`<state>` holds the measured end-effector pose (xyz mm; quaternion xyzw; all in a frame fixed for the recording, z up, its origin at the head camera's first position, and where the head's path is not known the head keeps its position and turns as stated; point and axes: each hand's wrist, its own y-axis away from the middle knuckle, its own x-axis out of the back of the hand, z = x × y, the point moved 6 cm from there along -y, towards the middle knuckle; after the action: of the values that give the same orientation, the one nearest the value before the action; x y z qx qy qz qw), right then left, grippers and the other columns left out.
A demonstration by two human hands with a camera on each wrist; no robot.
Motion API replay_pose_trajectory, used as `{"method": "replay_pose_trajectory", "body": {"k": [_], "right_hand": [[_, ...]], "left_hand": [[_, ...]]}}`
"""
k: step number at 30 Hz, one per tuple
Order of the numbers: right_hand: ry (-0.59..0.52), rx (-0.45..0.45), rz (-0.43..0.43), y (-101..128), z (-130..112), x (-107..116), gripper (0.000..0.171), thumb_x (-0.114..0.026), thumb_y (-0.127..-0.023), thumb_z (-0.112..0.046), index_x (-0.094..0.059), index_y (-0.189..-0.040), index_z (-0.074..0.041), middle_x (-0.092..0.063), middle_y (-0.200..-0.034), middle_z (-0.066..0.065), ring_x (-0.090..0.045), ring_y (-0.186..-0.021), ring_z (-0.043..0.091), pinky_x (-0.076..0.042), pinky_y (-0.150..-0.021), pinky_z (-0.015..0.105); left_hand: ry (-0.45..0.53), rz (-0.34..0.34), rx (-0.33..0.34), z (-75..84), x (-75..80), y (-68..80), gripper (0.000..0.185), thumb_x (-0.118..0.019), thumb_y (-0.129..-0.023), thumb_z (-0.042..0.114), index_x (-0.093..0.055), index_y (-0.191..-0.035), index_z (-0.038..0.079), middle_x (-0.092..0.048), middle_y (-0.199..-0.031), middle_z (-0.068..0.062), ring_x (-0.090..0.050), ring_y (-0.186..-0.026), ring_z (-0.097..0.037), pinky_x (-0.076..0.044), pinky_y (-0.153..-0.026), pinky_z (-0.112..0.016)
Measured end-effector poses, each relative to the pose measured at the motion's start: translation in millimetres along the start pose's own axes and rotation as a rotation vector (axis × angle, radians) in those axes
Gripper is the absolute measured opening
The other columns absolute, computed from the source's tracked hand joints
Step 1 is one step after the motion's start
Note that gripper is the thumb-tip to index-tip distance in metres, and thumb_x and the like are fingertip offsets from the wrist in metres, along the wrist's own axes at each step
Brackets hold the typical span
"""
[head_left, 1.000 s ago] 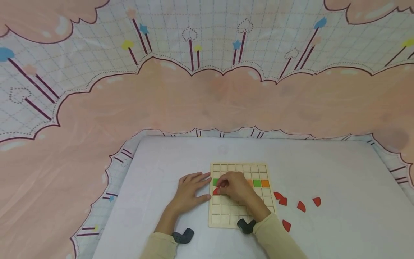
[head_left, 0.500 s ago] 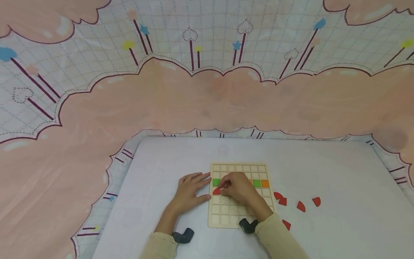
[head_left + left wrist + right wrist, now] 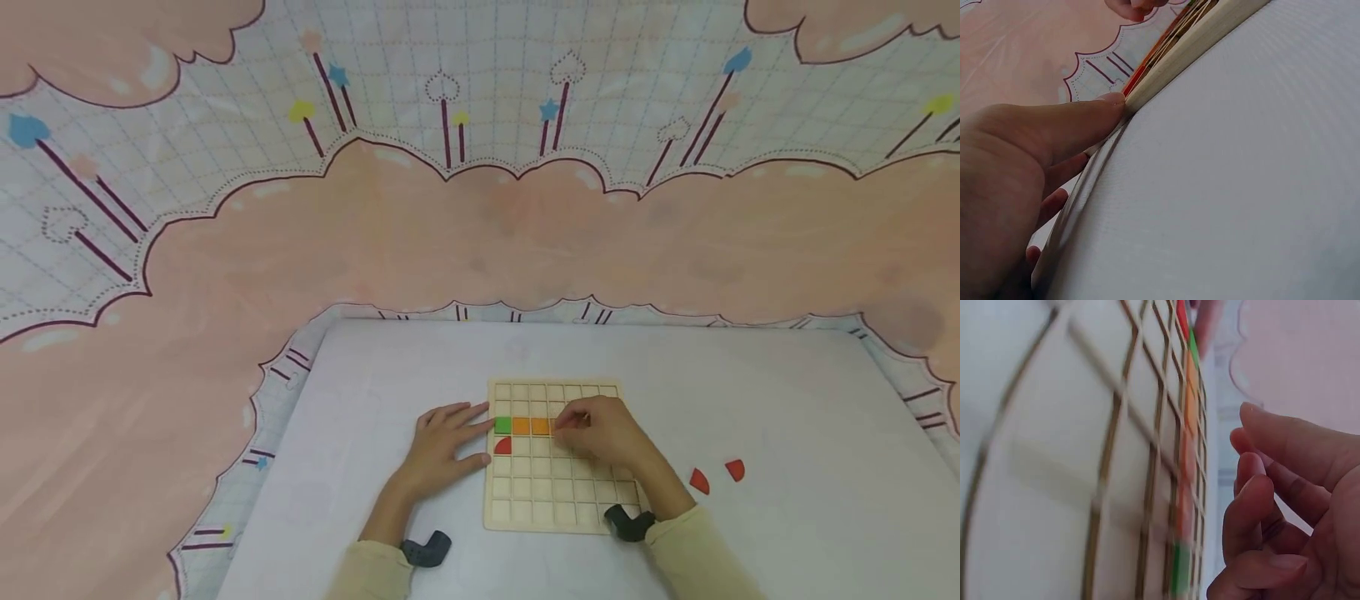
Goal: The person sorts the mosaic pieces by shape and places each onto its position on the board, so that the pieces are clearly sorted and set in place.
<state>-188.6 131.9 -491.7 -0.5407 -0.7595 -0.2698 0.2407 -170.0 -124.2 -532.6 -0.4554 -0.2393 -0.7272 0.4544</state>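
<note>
A wooden grid board (image 3: pixel 555 500) lies on the white table. Its third row holds a green tile (image 3: pixel 502 425) and orange tiles (image 3: pixel 530 427). A red quarter-circle piece (image 3: pixel 503 446) sits in the cell below the green tile. My left hand (image 3: pixel 442 446) lies flat on the table, and its thumb (image 3: pixel 1054 125) touches the board's left edge (image 3: pixel 1197 44). My right hand (image 3: pixel 600 432) hovers over the board's middle row with fingers loosely curled (image 3: pixel 1254 506); nothing shows in it. It hides the tiles further right in that row.
Two loose red quarter pieces (image 3: pixel 699 481) (image 3: pixel 735 470) lie on the table right of the board. A pink and white patterned cloth (image 3: pixel 480 233) hangs behind the table and drapes at its left side.
My right hand let go of the red quarter piece in the left column and moved right along the row, uncovering the orange tiles. The left hand stayed put.
</note>
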Motion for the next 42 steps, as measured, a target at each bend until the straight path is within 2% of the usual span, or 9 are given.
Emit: {"method": "replay_pose_trajectory", "body": {"k": [4, 8, 11, 16, 22, 27, 34, 42], "right_hand": [[0.046, -0.010, 0.020, 13.0, 21.0, 24.9, 0.007, -0.080, -0.087, -0.024, -0.077, -0.091, -0.019, -0.066, -0.082, -0.006, -0.056, -0.078, 0.014, -0.046, -0.068, 0.029], [0.096, -0.068, 0.033, 25.7, 44.1, 47.0, 0.011, -0.079, -0.088, -0.026, -0.076, -0.095, -0.018, -0.066, -0.083, -0.003, -0.056, -0.082, 0.016, -0.047, -0.068, 0.029], [0.126, -0.131, 0.034, 35.7, 58.9, 59.4, 0.012, -0.078, -0.088, -0.026, -0.077, -0.097, -0.018, -0.066, -0.086, -0.002, -0.056, -0.085, 0.018, -0.047, -0.070, 0.029], [0.159, -0.169, 0.023, 48.9, 76.5, 71.6, 0.014, -0.078, -0.087, -0.025, -0.078, -0.099, -0.017, -0.068, -0.090, -0.001, -0.058, -0.089, 0.019, -0.049, -0.071, 0.031], [0.185, -0.153, -0.016, 51.8, 86.4, 70.1, 0.021, -0.084, -0.082, -0.026, -0.078, -0.101, -0.019, -0.069, -0.096, -0.001, -0.058, -0.092, 0.019, -0.051, -0.076, 0.034], [0.212, -0.137, -0.043, 50.8, 86.1, 62.5, 0.024, -0.089, -0.076, -0.028, -0.076, -0.095, -0.021, -0.066, -0.092, -0.003, -0.055, -0.091, 0.019, -0.048, -0.077, 0.034], [0.242, -0.134, -0.062, 51.7, 82.0, 61.2, 0.019, -0.088, -0.078, -0.023, -0.075, -0.092, -0.020, -0.065, -0.089, -0.004, -0.053, -0.089, 0.019, -0.045, -0.075, 0.033], [0.240, -0.116, -0.047, 51.3, 80.2, 62.5, 0.020, -0.088, -0.078, -0.019, -0.073, -0.091, -0.021, -0.065, -0.088, -0.004, -0.052, -0.087, 0.020, -0.045, -0.074, 0.033]], "left_hand": [[0.005, 0.002, -0.006, 1.6, -1.6, 0.8, 0.057, -0.066, -0.094, 0.052, -0.056, -0.147, 0.033, -0.042, -0.162, 0.011, -0.035, -0.150, -0.023, -0.023, -0.118, -0.059], [0.007, 0.002, -0.002, 2.5, -0.1, 0.9, 0.056, -0.067, -0.093, 0.050, -0.057, -0.146, 0.033, -0.043, -0.162, 0.011, -0.035, -0.150, -0.023, -0.022, -0.118, -0.059], [0.005, -0.008, 0.009, 2.6, 0.4, 0.7, 0.056, -0.066, -0.093, 0.050, -0.057, -0.146, 0.033, -0.042, -0.162, 0.011, -0.034, -0.151, -0.023, -0.022, -0.119, -0.059], [0.013, -0.018, 0.019, 3.2, 0.2, 0.7, 0.057, -0.066, -0.093, 0.051, -0.057, -0.146, 0.033, -0.041, -0.162, 0.012, -0.033, -0.151, -0.023, -0.021, -0.119, -0.059], [0.009, -0.011, 0.013, 3.2, 0.8, 0.1, 0.057, -0.065, -0.094, 0.052, -0.056, -0.147, 0.033, -0.042, -0.162, 0.011, -0.033, -0.151, -0.023, -0.021, -0.118, -0.059], [0.012, -0.011, 0.018, 2.0, -0.7, -0.1, 0.057, -0.066, -0.093, 0.052, -0.056, -0.146, 0.034, -0.042, -0.162, 0.011, -0.033, -0.151, -0.023, -0.021, -0.118, -0.059], [0.011, -0.012, 0.016, 1.5, -2.0, 0.0, 0.057, -0.067, -0.093, 0.050, -0.056, -0.146, 0.034, -0.041, -0.162, 0.012, -0.033, -0.151, -0.022, -0.021, -0.118, -0.059], [-0.001, -0.009, 0.022, 0.9, -1.0, -0.2, 0.056, -0.067, -0.093, 0.050, -0.057, -0.146, 0.035, -0.042, -0.162, 0.012, -0.033, -0.151, -0.022, -0.022, -0.118, -0.058]]}}
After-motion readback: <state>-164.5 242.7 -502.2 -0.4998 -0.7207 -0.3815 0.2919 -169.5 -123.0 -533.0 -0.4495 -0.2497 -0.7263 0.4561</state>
